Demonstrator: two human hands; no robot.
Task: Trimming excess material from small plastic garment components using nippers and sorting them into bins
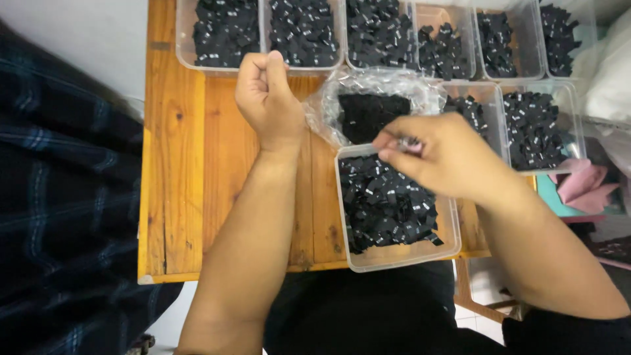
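Two hands: both are seen from above over a wooden tabletop [217, 197], forearms reaching up from the lower edge.
Left hand [266, 98]: a loose fist is formed just below the upper row of tubs; the grip is closed, but whether anything is held inside cannot be told.
Right hand [447, 154]: it is held over the far end of the near tub [394, 256]; thumb and forefinger are pinched together on a small pale-marked tag [409, 142], which is blurred.
Near tub: a clear plastic box is set at the tabletop's front edge, tilted slightly and overhanging it, filled with small black tags bearing white marks.
Bag [368, 98]: a crumpled clear plastic bag with a dark mass of tags inside is lying between the two hands, touching the near tub's far rim.
Upper tubs [227, 33]: a row of clear boxes, each loaded with black tags, is lined along the far edge.
Side tubs [536, 125]: two more filled boxes are placed to the right of the bag.
Plaid cloth [59, 197]: dark checked fabric is seen left of the tabletop.
Pink cloth [582, 184]: folded pieces are lying at the right edge.
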